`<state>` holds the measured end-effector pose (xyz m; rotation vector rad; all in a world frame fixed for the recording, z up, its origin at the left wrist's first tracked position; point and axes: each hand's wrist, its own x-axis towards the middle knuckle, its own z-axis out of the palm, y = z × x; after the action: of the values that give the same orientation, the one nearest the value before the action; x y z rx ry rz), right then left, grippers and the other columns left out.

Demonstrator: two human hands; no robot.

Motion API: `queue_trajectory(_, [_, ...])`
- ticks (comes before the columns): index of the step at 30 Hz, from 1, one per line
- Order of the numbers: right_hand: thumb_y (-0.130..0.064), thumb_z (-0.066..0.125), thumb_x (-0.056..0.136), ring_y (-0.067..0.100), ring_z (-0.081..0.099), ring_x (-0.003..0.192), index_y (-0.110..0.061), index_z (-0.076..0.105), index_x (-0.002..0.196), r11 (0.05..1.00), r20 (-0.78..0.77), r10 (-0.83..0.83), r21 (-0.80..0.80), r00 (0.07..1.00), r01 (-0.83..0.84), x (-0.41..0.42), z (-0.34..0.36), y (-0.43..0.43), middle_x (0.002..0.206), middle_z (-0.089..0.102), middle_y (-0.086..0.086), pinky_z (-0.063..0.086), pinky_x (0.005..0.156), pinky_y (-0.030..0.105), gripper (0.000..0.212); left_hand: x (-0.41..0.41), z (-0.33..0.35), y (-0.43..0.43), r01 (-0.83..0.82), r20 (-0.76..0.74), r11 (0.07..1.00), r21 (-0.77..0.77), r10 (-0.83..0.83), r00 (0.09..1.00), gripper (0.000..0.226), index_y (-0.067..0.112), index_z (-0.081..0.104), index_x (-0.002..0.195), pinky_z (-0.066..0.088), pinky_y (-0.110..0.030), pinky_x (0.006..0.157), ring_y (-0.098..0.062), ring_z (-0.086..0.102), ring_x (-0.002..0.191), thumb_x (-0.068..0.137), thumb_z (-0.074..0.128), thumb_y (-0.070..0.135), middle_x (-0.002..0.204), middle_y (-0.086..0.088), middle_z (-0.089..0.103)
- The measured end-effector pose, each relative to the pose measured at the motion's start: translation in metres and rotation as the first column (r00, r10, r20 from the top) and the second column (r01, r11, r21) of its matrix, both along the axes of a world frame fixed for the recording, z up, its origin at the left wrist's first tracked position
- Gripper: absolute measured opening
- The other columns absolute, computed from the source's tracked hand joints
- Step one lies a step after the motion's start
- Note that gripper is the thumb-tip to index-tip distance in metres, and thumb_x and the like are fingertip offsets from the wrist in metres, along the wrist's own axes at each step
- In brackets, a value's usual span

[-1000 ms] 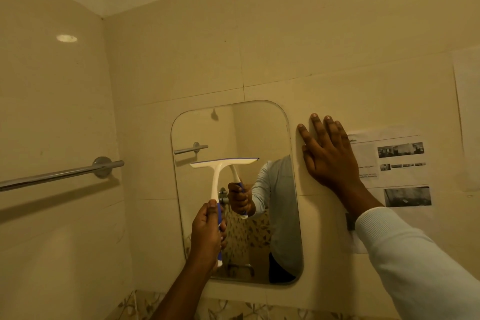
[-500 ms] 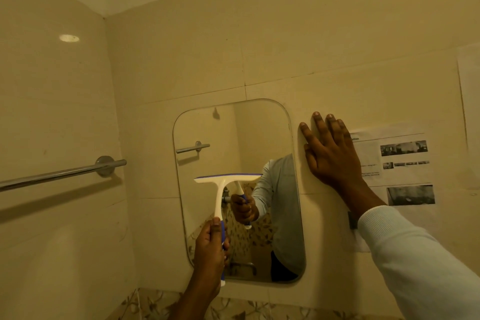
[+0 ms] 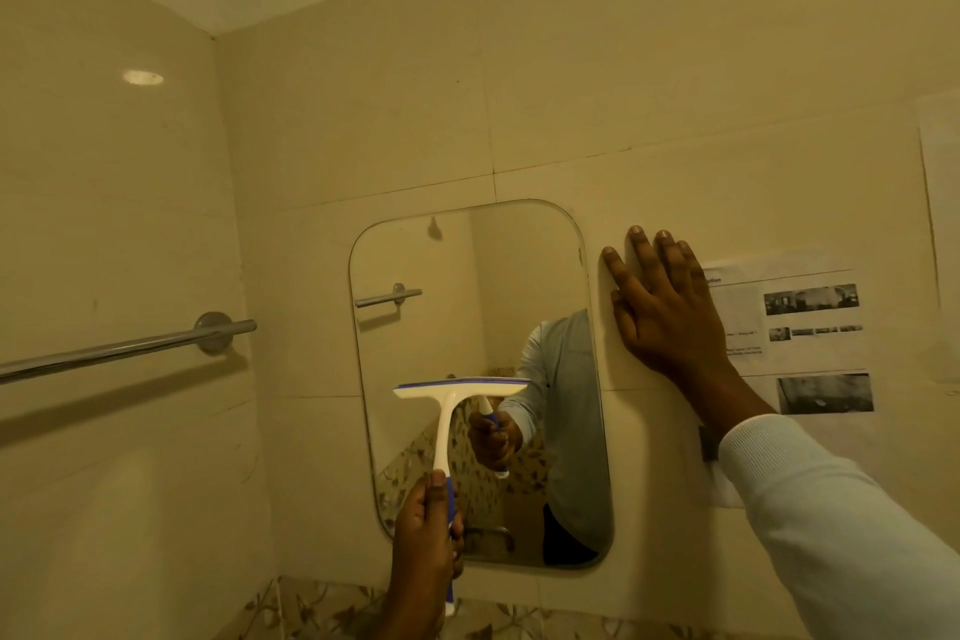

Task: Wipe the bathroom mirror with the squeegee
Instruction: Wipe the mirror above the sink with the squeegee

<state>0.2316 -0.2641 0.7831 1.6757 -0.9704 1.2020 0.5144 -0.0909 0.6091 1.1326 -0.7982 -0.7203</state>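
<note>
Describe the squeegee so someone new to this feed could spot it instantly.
Find the rounded mirror on the tiled wall. Across its lower half lies a white T-shaped squeegee with a blue-edged blade, its blue-gripped handle held from below by the left hand. The right hand rests flat on the wall, empty.

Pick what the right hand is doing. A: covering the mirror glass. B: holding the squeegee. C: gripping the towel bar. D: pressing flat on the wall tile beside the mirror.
D: the right hand lies open on the wall tile between the mirror and the printed sheet.
</note>
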Motion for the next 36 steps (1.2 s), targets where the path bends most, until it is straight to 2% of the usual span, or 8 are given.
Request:
queue_trajectory(18, [-0.044, 0.034, 0.103, 0.038, 0.01, 0.159, -0.024, 0.019, 0.165, 1.0, -0.001, 0.007, -0.003, 1.0, -0.007, 0.0, -0.001, -0.002, 0.173, 0.013, 0.013, -0.001, 0.13, 0.047, 0.067, -0.008, -0.033, 0.014, -0.005, -0.098, 0.997, 0.08, 0.013, 0.995, 0.045, -0.004, 0.063, 0.099, 0.029, -0.021, 0.036, -0.016, 0.032, 0.036, 0.106, 0.047, 0.037, 0.052, -0.01, 0.046])
queue_trajectory(26, [-0.043, 0.036, 0.103, 0.038, 0.011, 0.159, -0.023, 0.021, 0.165, 1.0, -0.001, 0.014, -0.01, 1.0, -0.014, 0.0, -0.001, -0.002, 0.172, 0.014, 0.014, 0.0, 0.13, 0.048, 0.067, -0.01, -0.046, 0.019, -0.037, -0.082, 0.995, 0.092, 0.045, 0.996, 0.04, -0.004, 0.061, 0.09, 0.029, -0.022, 0.038, -0.018, 0.033, 0.039, 0.108, 0.047, 0.029, 0.05, -0.013, 0.045])
queue_trajectory(29, [-0.043, 0.034, 0.103, 0.039, 0.011, 0.159, -0.023, 0.021, 0.165, 1.0, -0.002, 0.011, -0.006, 1.0, -0.011, -0.001, -0.001, -0.002, 0.172, 0.015, 0.014, 0.0, 0.13, 0.047, 0.067, -0.01, -0.055, 0.018, -0.053, -0.093, 0.993, 0.108, 0.064, 0.994, 0.04, -0.007, 0.06, 0.085, 0.029, -0.022, 0.043, -0.019, 0.035, 0.041, 0.108, 0.048, 0.024, 0.048, -0.012, 0.042])
queue_trajectory(33, [-0.044, 0.034, 0.103, 0.038, 0.011, 0.159, -0.023, 0.021, 0.165, 1.0, 0.0, 0.025, -0.005, 1.0, -0.025, -0.001, -0.001, -0.003, 0.173, 0.014, 0.014, -0.002, 0.13, 0.047, 0.067, -0.011, -0.063, 0.021, -0.107, -0.072, 0.982, 0.153, 0.119, 0.99, 0.04, -0.007, 0.059, 0.077, 0.031, -0.02, 0.033, -0.021, 0.037, 0.044, 0.108, 0.048, 0.016, 0.056, -0.014, 0.044])
queue_trajectory(36, [-0.045, 0.034, 0.103, 0.038, 0.01, 0.159, -0.024, 0.02, 0.165, 0.999, 0.002, 0.033, 0.005, 0.999, -0.033, -0.001, 0.0, -0.002, 0.173, 0.013, 0.013, -0.004, 0.13, 0.046, 0.067, -0.01, -0.067, 0.028, -0.093, -0.067, 0.976, 0.198, 0.108, 0.992, 0.039, -0.006, 0.062, 0.077, 0.034, -0.026, 0.046, -0.022, 0.036, 0.05, 0.108, 0.049, 0.013, 0.058, -0.015, 0.047])
